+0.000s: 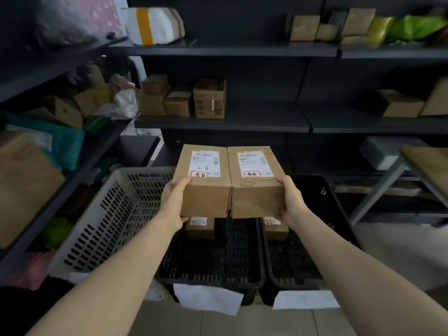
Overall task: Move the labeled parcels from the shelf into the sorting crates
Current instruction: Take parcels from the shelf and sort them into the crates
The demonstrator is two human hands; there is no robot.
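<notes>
I hold two brown cardboard parcels side by side above the crates, each with a white label and a red-outlined mark. My left hand (173, 202) grips the left parcel (206, 187) by its outer side, thumb on top. My right hand (292, 200) grips the right parcel (257, 190) the same way. Below them stand a grey perforated crate (106, 219), a black middle crate (213, 260) and a black right crate (322, 204). A small labeled parcel (200, 226) lies in the middle crate and another (276, 227) in the right one.
Dark shelves (242, 50) fill the wall ahead, carrying cardboard boxes (209, 98), a white wrapped bundle (155, 24) and bags. More boxes and bags crowd the left shelving (36, 166). A metal-legged table (426, 163) stands at right. White paper tags (208, 299) hang on the black crates' front rims.
</notes>
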